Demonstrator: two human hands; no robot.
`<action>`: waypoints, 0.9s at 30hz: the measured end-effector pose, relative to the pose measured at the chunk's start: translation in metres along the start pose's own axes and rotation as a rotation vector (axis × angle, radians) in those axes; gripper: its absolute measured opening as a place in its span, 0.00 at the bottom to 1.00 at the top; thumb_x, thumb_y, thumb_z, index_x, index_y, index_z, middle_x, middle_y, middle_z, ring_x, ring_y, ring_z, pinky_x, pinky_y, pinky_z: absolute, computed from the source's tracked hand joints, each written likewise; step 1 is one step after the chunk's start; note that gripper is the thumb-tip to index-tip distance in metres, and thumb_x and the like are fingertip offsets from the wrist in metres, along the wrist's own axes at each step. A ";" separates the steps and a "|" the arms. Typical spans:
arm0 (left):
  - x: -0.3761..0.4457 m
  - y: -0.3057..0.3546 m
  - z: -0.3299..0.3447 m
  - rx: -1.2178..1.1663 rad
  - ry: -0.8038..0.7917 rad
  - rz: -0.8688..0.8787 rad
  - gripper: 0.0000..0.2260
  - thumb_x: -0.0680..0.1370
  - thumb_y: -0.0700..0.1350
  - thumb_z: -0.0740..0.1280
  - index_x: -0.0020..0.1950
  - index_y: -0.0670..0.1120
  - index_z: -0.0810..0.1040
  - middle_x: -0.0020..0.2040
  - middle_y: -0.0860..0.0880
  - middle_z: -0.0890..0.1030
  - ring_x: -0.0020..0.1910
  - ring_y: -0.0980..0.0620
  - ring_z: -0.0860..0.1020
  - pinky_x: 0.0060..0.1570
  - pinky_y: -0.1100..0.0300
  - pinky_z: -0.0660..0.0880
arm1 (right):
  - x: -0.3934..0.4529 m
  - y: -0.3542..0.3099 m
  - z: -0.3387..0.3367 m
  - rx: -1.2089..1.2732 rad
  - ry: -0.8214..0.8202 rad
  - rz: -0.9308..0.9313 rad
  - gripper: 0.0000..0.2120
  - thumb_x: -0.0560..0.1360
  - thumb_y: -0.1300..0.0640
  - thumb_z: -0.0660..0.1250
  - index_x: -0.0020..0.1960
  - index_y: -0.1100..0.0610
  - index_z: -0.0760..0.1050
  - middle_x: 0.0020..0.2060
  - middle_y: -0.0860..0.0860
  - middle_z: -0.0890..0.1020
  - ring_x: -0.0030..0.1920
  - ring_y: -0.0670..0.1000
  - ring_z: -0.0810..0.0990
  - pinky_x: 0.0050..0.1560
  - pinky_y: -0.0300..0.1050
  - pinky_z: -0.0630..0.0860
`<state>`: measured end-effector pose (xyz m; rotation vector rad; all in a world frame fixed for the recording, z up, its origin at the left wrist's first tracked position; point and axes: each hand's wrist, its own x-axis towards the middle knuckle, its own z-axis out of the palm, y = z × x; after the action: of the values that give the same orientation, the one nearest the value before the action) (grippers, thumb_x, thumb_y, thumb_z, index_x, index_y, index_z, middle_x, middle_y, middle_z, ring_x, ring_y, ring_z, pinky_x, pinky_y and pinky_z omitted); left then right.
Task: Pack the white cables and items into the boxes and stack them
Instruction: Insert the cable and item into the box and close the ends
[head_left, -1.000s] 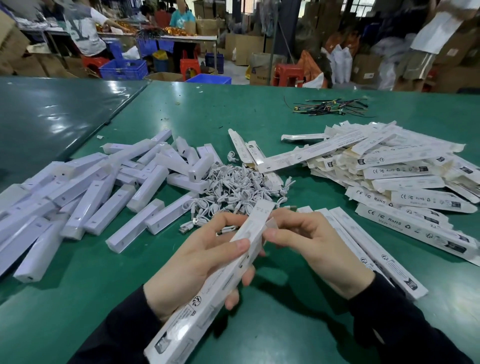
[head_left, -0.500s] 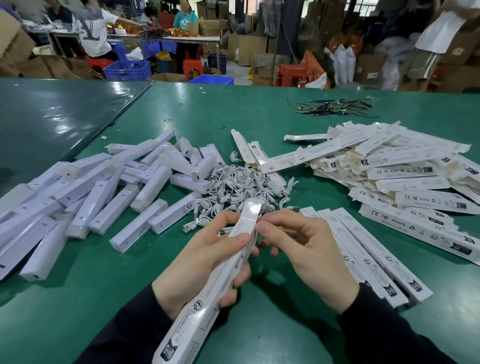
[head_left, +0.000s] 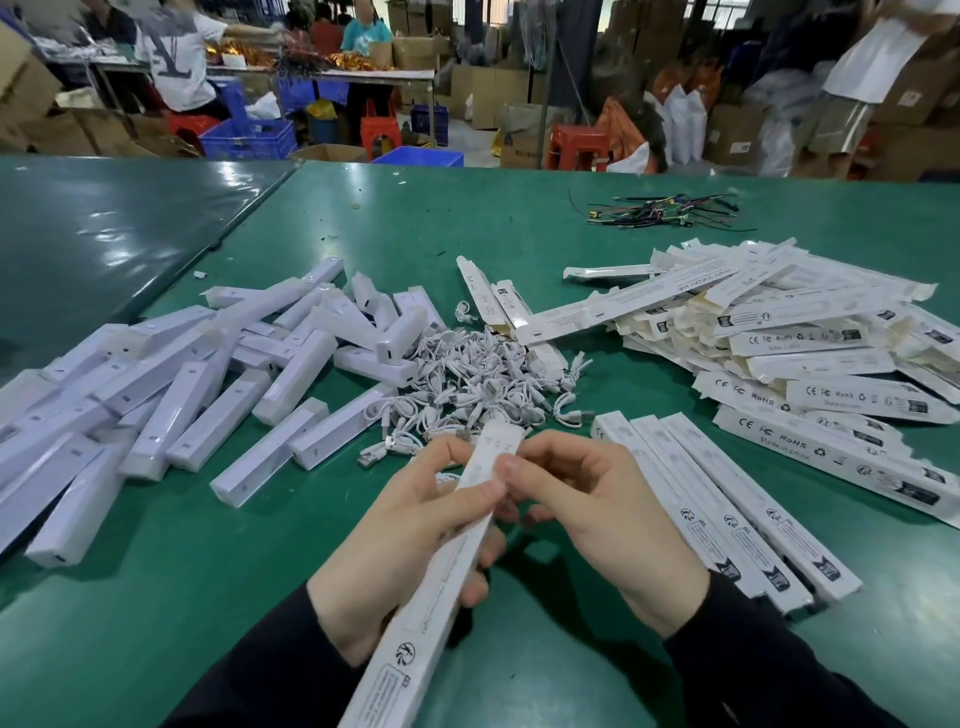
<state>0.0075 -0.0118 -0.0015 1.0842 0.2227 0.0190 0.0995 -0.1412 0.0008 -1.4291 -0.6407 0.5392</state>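
The long white box (head_left: 447, 551) lies gripped in the left hand (head_left: 400, 551), while the right hand (head_left: 587, 514) pinches its far end, apparently closing the flap. Next it should join the packed boxes (head_left: 727, 509) just right of the hands on the tabletop (head_left: 156, 597); the cables (head_left: 478, 384) lie just beyond.

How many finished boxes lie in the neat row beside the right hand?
3, side by side on the green table: the nearest, the middle one and the outer one. More may be hidden behind the right hand.

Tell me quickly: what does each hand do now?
Left hand: grips the long white box.
Right hand: pinches the same box at its top end.
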 end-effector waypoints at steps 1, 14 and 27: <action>-0.001 0.001 0.000 -0.037 -0.038 -0.019 0.12 0.74 0.39 0.71 0.54 0.41 0.73 0.41 0.40 0.79 0.31 0.46 0.76 0.22 0.59 0.74 | 0.000 -0.001 -0.001 0.018 0.008 -0.009 0.06 0.69 0.56 0.72 0.37 0.59 0.80 0.30 0.51 0.80 0.31 0.46 0.76 0.34 0.34 0.73; -0.003 0.008 -0.001 0.002 0.077 0.127 0.18 0.69 0.41 0.76 0.58 0.52 0.83 0.45 0.41 0.85 0.31 0.52 0.80 0.31 0.63 0.78 | 0.007 -0.003 -0.007 0.432 0.029 0.276 0.12 0.67 0.54 0.72 0.49 0.56 0.82 0.42 0.53 0.85 0.38 0.48 0.82 0.36 0.39 0.77; 0.002 -0.012 -0.004 0.626 0.249 0.443 0.16 0.66 0.50 0.74 0.53 0.59 0.79 0.40 0.53 0.80 0.37 0.54 0.77 0.33 0.57 0.76 | 0.008 -0.003 -0.013 0.356 -0.015 0.299 0.18 0.66 0.57 0.71 0.55 0.59 0.84 0.47 0.58 0.85 0.36 0.47 0.78 0.34 0.35 0.76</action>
<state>0.0078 -0.0140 -0.0140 1.7415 0.2124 0.5121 0.1139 -0.1456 0.0040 -1.1868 -0.3213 0.8550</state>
